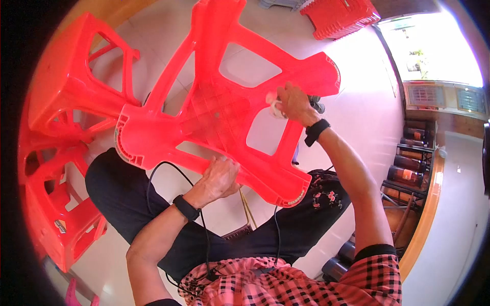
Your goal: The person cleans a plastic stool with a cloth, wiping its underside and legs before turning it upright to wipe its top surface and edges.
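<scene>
A red stool point(206, 125) is showing its underside above the person's dark trousers point(120, 188), its legs splaying outward; other red stools point(66, 76) are crowding the left side; a red stack point(339, 20) is sitting farther off, toward the upper right; the left grip point(219, 178) is clasping the stool's near rail; the right grip point(294, 103) is holding a small whitish item point(277, 110), its kind being hard to tell, by an opening on the stool's right.

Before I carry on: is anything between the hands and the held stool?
Nothing visible blocks the left hand, gripping the stool. At the right hand, only the whitish wad it holds; contact there is unclear.
</scene>
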Available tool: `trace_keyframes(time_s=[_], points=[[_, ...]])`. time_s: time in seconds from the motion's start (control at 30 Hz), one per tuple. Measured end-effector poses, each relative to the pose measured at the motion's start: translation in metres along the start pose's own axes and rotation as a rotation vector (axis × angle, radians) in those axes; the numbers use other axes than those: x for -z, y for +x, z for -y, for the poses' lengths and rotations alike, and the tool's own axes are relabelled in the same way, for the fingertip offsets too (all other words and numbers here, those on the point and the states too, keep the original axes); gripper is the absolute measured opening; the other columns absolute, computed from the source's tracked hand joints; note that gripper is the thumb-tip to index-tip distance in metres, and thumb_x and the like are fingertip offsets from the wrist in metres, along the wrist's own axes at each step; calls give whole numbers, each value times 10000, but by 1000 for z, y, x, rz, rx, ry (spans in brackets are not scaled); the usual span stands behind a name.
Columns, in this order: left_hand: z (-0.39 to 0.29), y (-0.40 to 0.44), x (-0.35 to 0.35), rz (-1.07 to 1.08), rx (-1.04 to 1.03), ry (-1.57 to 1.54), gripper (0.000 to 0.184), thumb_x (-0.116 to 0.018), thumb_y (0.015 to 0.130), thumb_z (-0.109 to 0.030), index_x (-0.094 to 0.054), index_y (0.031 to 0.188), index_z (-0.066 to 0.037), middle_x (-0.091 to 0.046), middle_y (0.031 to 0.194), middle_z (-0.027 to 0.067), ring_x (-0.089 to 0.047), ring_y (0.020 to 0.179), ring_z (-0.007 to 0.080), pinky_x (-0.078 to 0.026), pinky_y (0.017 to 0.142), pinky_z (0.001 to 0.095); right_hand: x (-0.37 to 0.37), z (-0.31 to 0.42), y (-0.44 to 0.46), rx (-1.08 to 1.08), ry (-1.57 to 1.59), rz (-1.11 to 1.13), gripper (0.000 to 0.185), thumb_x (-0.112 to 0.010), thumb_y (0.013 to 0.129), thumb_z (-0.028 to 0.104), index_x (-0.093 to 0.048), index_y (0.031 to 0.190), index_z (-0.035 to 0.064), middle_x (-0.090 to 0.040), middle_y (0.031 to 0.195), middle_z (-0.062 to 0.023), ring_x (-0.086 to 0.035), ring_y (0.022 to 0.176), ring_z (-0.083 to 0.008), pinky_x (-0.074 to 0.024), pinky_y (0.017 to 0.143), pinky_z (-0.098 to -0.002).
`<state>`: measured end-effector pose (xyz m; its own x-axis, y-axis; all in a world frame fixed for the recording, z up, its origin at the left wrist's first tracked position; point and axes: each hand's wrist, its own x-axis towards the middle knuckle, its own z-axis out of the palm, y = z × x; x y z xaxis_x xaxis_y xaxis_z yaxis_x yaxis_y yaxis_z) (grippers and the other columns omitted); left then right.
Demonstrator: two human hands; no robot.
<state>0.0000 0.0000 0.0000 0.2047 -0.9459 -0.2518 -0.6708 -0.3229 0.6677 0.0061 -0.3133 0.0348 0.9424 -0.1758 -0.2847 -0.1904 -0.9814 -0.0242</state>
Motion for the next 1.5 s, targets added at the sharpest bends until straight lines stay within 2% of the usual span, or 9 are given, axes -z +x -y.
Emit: trace_keyframes(time_s=[0.17,0.4,0.5,0.63,0.73,0.87,0.97,1.33,1.5], points=[[4,1,8,-86,-32,2,358,-715,695,-305,-577,848,-12,-587,762,183,-621,801,363,-461,767,577,-15,2,-26,256,3,-88,333,-654,779,249,-540,1010,38,-531,931,-208,-594,797,-375,-488,691,-489],[7,-3,-7,-198,-85,1,372,-728,699,-313,-588,873,-15,-596,767,179,-623,780,361,-451,780,561,-13,57,-68,342,408,380,309,-646,822,312,-590,1025,86,-612,956,-140,-596,961,-279,-479,804,-409],[3,-11,-6,-439,-190,-58,384,-739,688,-317,-604,871,-8,-600,778,181,-622,769,365,-458,782,568,-9,61,-72,299,443,456,398,-611,854,423,-602,1038,70,-635,984,-160,-608,966,-326,-470,837,-418],[-1,-1,4,-85,-114,64,436,-749,695,-353,-620,914,1,-614,843,168,-606,861,341,-470,757,453,8,44,-54,154,655,565,397,-618,849,428,-636,997,60,-654,948,-116,-616,917,-232,-471,820,-382],[-1,6,2,103,-20,61,417,-749,694,-337,-621,911,-4,-625,868,171,-614,895,339,-475,783,453,11,10,-21,135,708,273,375,-652,826,396,-661,931,36,-658,878,-154,-640,831,-237,-506,726,-382],[-14,8,21,169,-1,161,403,-752,687,-323,-626,913,-13,-644,904,165,-622,932,320,-478,826,461,52,-11,31,128,45,-199,251,-651,801,228,-626,914,6,-652,893,-174,-654,792,-311,-524,662,-410],[-10,4,12,-32,-69,124,364,-762,667,-343,-637,807,-32,-647,765,129,-631,846,289,-466,794,436,34,-23,54,46,-386,17,253,-649,783,229,-639,962,51,-654,859,-158,-674,836,-279,-558,691,-404],[-16,12,20,261,23,129,471,-763,653,-335,-614,980,-29,-630,935,111,-596,920,264,-446,800,428,-147,-16,121,-62,-105,146,199,-674,769,188,-684,907,45,-682,920,-192,-684,894,-330,-559,766,-441],[-17,10,18,236,11,152,490,-765,643,-320,-609,985,-6,-621,910,106,-583,871,253,-425,763,407,-194,18,103,-103,-247,373,501,-664,751,297,-538,1158,33,-655,1044,-138,-631,1011,-332,-542,780,-414]])
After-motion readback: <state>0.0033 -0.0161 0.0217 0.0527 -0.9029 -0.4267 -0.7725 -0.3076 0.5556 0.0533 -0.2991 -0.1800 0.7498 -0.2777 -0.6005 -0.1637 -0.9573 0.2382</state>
